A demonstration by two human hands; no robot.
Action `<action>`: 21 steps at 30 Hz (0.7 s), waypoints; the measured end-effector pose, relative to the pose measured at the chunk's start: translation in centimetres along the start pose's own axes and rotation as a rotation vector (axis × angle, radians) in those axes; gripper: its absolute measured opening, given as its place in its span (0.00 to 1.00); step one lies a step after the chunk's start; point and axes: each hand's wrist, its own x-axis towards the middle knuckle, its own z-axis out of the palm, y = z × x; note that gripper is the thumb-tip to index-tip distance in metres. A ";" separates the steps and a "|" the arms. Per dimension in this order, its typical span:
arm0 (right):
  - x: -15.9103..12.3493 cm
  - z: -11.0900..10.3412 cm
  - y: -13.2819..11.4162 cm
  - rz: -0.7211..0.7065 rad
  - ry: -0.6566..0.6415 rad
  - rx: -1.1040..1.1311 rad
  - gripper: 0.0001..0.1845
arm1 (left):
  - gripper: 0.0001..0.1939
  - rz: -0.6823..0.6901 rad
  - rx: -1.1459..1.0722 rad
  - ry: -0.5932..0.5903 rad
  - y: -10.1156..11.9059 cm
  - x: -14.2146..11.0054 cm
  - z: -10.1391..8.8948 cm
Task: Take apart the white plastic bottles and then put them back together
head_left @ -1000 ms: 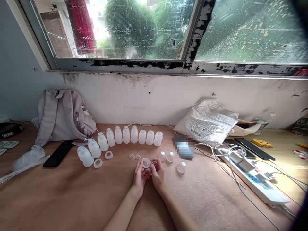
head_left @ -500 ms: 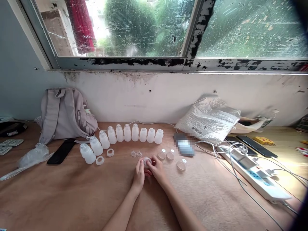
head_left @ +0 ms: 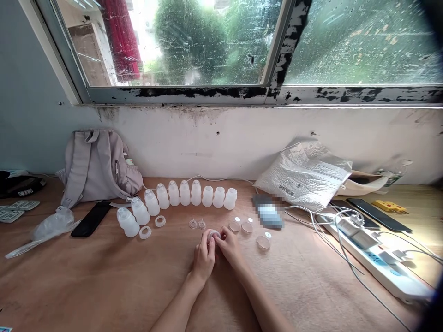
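Between my left hand (head_left: 204, 253) and my right hand (head_left: 229, 245) is a small whitish bottle collar ring (head_left: 213, 234), gripped from both sides. Fingers cover much of it, and whatever sits inside it is hard to make out. Just beyond my left hand stand two clear teats (head_left: 197, 223). Right of my right hand lie several clear bottle caps (head_left: 263, 243) with small white discs (head_left: 268, 235) beside them. A curved row of frosted baby bottles (head_left: 184, 193) stands behind, those on the left with clear tops. Two loose white rings (head_left: 145, 232) lie near the leftmost bottle.
A grey backpack (head_left: 100, 166), a black phone (head_left: 90, 219) and a clear plastic bag (head_left: 51, 224) are on the left. On the right are a silver mailer bag (head_left: 304, 173), a blurred packet (head_left: 269, 211) and a white power strip (head_left: 384, 265) with tangled cables.
Both hands stay closed round the ring; my left hand has turned, showing more of its back. The whole view has shifted slightly.
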 end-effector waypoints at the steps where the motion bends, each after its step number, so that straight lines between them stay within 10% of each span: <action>1: 0.0 0.0 0.0 -0.001 0.006 -0.011 0.12 | 0.17 0.011 0.007 -0.003 0.0 0.0 0.0; 21: -0.5 0.7 0.1 -0.030 0.062 -0.096 0.07 | 0.13 -0.116 -0.101 0.014 0.0 0.9 0.3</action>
